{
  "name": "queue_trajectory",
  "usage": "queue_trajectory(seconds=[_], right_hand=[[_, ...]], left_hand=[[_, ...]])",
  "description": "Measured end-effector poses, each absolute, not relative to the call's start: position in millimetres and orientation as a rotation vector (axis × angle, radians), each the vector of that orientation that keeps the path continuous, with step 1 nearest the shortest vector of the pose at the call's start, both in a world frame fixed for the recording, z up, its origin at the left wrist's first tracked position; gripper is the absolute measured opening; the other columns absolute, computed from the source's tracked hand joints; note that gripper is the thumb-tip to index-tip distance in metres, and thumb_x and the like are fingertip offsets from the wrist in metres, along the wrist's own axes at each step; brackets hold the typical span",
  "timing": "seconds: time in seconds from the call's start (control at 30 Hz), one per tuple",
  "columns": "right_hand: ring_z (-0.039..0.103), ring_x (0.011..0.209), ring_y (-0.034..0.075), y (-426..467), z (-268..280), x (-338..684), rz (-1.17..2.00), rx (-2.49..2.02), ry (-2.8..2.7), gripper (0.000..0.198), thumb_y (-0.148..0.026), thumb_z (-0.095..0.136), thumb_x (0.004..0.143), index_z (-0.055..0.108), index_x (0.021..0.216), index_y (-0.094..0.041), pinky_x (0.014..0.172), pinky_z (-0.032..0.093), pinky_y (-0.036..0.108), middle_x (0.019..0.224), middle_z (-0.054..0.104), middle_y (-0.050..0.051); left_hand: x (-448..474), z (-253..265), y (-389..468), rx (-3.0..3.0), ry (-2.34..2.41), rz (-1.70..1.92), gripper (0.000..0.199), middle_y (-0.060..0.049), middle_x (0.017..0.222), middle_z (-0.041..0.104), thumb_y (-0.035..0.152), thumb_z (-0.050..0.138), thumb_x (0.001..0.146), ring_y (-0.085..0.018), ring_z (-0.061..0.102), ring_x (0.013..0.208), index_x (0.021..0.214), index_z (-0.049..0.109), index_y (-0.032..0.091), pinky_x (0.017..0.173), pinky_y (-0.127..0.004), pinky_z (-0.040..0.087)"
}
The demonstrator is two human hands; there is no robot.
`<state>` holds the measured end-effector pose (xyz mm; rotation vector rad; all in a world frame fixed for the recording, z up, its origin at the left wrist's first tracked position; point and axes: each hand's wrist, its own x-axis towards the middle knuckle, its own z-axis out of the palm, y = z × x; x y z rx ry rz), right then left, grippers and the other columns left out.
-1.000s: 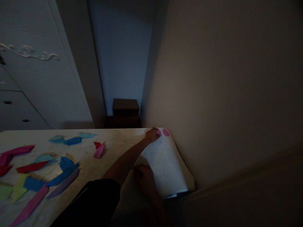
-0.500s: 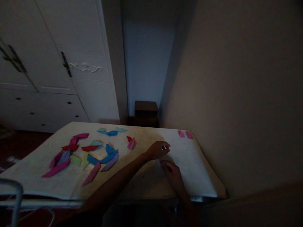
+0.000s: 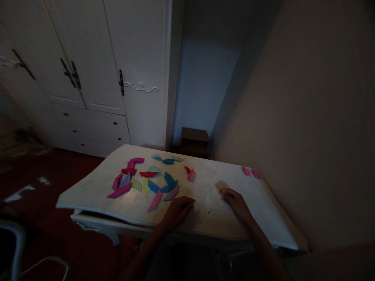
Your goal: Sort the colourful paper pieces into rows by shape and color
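My left hand (image 3: 177,210) is just above the front part of the white tabletop (image 3: 218,214), its fingers loosely curled and slightly apart. Nothing shows in it. Closest to it are a pink folded paper piece (image 3: 155,201) and a lavender one (image 3: 171,193). Over the table's right half hovers my right hand (image 3: 236,203), its fingers half bent and pointing left, with no object visible in them. A small pink paper piece (image 3: 191,175) touching a red one (image 3: 187,169) lies between and beyond the hands. Dim light blurs the finger details.
Several folded papers, among them a blue piece (image 3: 170,182) and a magenta piece (image 3: 119,191), cover the table's left half. Two pink pieces (image 3: 251,172) lie at the far right corner. A wall (image 3: 307,136) borders the right side; a white wardrobe (image 3: 143,117) stands behind.
My hands have moved apart, the left toward the colourful papers and the right farther right. The view has turned left, showing more wardrobe and floor. The papers appear unmoved on the table.
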<state>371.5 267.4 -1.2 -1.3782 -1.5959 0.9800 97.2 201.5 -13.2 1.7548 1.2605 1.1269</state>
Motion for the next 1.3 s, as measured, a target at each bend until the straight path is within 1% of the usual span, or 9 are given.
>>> queue_trajectory(seconds=[0.2, 0.3, 0.47, 0.6, 0.7, 0.93, 1.03, 1.17, 1.3], right_hand=[[0.059, 0.057, 0.015, 317, 6, 293, 1.016, -1.554, -1.733, 0.060, -0.054, 0.057, 0.080, 0.053, 0.121, -0.011, 0.056, 0.045, 0.027, 0.070, 0.062, 0.001], [0.061, 0.059, 0.015, 338, 9, 259, 0.964, -1.626, -1.803, 0.062, -0.050, 0.059, 0.081, 0.048, 0.128, -0.010, 0.058, 0.045, 0.026, 0.071, 0.064, 0.002], [0.063, 0.090, 0.025, 356, 13, 234, 0.783, -1.745, -1.884, 0.057, -0.048, 0.073, 0.069, 0.060, 0.112, -0.013, 0.071, 0.044, 0.029, 0.095, 0.067, 0.013], [0.062, 0.090, 0.026, 353, 14, 231, 0.748, -1.741, -1.928, 0.035, -0.037, 0.075, 0.064, 0.065, 0.092, -0.018, 0.072, 0.042, 0.030, 0.091, 0.068, 0.009], [0.062, 0.084, 0.022, 346, 13, 235, 0.786, -1.681, -1.909, 0.032, -0.029, 0.071, 0.065, 0.065, 0.095, -0.021, 0.070, 0.042, 0.028, 0.084, 0.067, 0.004], [0.061, 0.063, 0.017, 326, 11, 255, 1.045, -1.548, -1.708, 0.053, -0.033, 0.058, 0.069, 0.055, 0.118, -0.014, 0.056, 0.045, 0.028, 0.077, 0.066, 0.003], [0.064, 0.068, 0.017, 310, 18, 265, 1.238, -1.428, -1.556, 0.054, -0.037, 0.056, 0.071, 0.053, 0.121, -0.015, 0.057, 0.048, 0.027, 0.086, 0.069, 0.006], [0.067, 0.081, 0.020, 285, 29, 274, 1.575, -1.100, -1.281, 0.046, -0.039, 0.064, 0.071, 0.060, 0.113, -0.020, 0.066, 0.051, 0.030, 0.102, 0.070, 0.009], [0.067, 0.085, 0.023, 266, 29, 270, 1.681, -1.027, -1.255, 0.044, -0.042, 0.061, 0.074, 0.062, 0.111, -0.019, 0.072, 0.052, 0.034, 0.105, 0.070, 0.011]], left_hand=[[95, -16, 198, 1.628, 1.263, 1.224, 0.023, -0.006, 0.086, 0.073, 0.028, 0.054, 0.082, -0.020, 0.066, 0.083, 0.093, 0.073, 0.019, 0.080, -0.031, 0.050], [95, -15, 198, 1.621, 1.218, 1.229, 0.023, -0.006, 0.084, 0.073, 0.025, 0.053, 0.082, -0.019, 0.066, 0.080, 0.091, 0.073, 0.018, 0.077, -0.030, 0.049], [96, -14, 197, 1.508, 1.187, 1.292, 0.023, -0.004, 0.079, 0.072, 0.024, 0.051, 0.081, -0.017, 0.065, 0.074, 0.090, 0.072, 0.018, 0.071, -0.027, 0.049], [96, -15, 197, 1.449, 1.175, 1.303, 0.025, -0.004, 0.077, 0.071, 0.026, 0.051, 0.081, -0.016, 0.065, 0.073, 0.091, 0.072, 0.017, 0.069, -0.026, 0.049], [95, -15, 197, 1.419, 1.186, 1.294, 0.025, -0.004, 0.077, 0.071, 0.028, 0.051, 0.082, -0.016, 0.065, 0.071, 0.091, 0.071, 0.018, 0.068, -0.026, 0.050], [94, -10, 196, 1.406, 1.176, 1.285, 0.025, -0.004, 0.076, 0.071, 0.028, 0.051, 0.081, -0.016, 0.064, 0.070, 0.090, 0.071, 0.017, 0.069, -0.026, 0.050], [94, -11, 197, 1.401, 1.191, 1.296, 0.026, -0.004, 0.077, 0.070, 0.029, 0.051, 0.080, -0.016, 0.064, 0.070, 0.091, 0.071, 0.018, 0.069, -0.027, 0.050], [95, -17, 202, 1.297, 1.236, 1.357, 0.030, -0.003, 0.082, 0.068, 0.036, 0.054, 0.080, -0.015, 0.062, 0.070, 0.099, 0.069, 0.018, 0.065, -0.026, 0.049], [95, -22, 207, 1.190, 1.202, 1.399, 0.044, -0.004, 0.091, 0.066, 0.047, 0.055, 0.083, -0.013, 0.061, 0.066, 0.113, 0.061, 0.016, 0.064, -0.027, 0.050]])
